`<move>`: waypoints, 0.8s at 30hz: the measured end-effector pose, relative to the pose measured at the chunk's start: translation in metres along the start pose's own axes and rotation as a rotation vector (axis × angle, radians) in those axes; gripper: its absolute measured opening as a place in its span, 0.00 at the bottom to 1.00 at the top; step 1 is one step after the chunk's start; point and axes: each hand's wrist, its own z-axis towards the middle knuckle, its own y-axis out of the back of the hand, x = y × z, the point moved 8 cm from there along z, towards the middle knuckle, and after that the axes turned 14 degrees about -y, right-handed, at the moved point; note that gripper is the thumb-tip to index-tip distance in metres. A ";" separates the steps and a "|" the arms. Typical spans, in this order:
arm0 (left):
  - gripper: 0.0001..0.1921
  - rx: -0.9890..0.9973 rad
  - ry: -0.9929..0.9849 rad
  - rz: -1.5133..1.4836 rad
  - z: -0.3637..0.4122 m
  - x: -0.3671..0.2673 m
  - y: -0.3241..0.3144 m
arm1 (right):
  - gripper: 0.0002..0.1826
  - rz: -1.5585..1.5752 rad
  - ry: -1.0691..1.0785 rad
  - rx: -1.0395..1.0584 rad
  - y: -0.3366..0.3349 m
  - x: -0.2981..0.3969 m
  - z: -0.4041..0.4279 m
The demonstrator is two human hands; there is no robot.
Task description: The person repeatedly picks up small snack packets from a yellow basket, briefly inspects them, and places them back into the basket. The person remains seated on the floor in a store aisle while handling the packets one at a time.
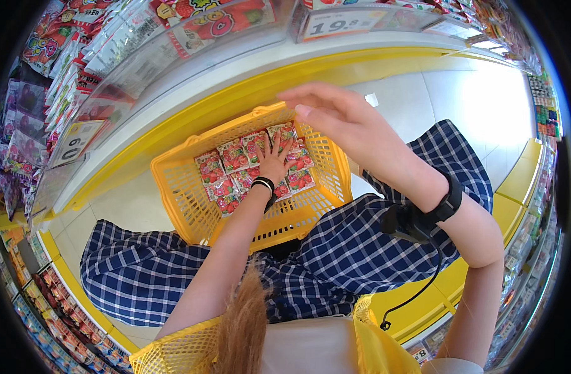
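Observation:
My left hand lies flat with spread fingers on candy packets inside a yellow plastic shopping basket. The red-and-white packets carry strawberry pictures and sit side by side in rows on the basket's bottom; my palm and fingers cover some of them. Above the basket's far right rim hovers my right hand, its fingers slightly curved and the thumb apart, with nothing visible in it. The basket stands on the floor between my knees, which are in blue plaid trousers.
Ahead, a white shelf with a yellow base holds bagged candy behind a clear plastic guard. Price tags hang there. More stocked shelves stand at lower left and right. A black cable dangles by my right arm.

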 end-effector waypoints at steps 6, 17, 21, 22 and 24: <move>0.38 -0.025 -0.019 0.012 -0.002 -0.006 -0.005 | 0.16 -0.055 0.087 -0.028 -0.012 0.002 0.011; 0.32 -0.157 -0.151 -0.102 -0.058 -0.010 0.045 | 0.15 -0.289 0.235 -0.037 -0.028 0.036 0.023; 0.13 -0.085 -0.416 0.014 -0.094 -0.011 0.117 | 0.11 -0.289 0.618 -0.045 -0.050 0.093 -0.002; 0.10 -0.109 -0.457 -0.074 -0.099 -0.013 0.155 | 0.11 -0.295 0.633 -0.037 -0.051 0.103 -0.008; 0.06 -0.226 -0.477 -0.219 -0.124 -0.017 0.234 | 0.09 -0.337 0.832 -0.119 -0.047 0.132 -0.029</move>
